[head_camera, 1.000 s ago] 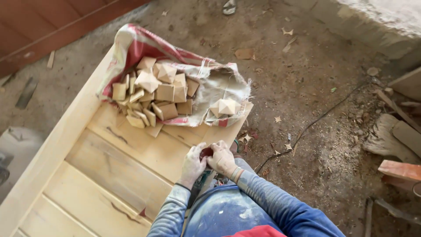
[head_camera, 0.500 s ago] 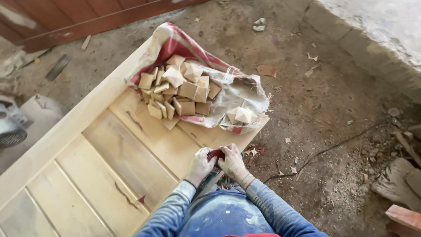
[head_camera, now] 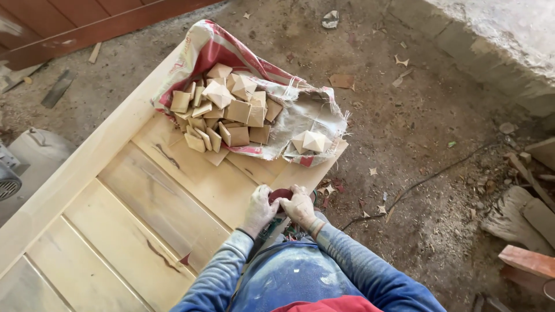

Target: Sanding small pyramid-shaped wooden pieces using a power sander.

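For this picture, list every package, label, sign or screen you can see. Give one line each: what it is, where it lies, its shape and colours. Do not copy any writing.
Woven sack: lies opened out flat on the far end of the wooden panel, beyond both hands; crumpled, beige with red stripes and red print, frayed edges, holding small wooden blocks.
No labels, signs or screens in view.

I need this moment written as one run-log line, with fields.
left hand: on round dark-red disc | right hand: on same disc | nearby: pale wooden panelled door, woven sack of small pyramid-shaped wooden blocks
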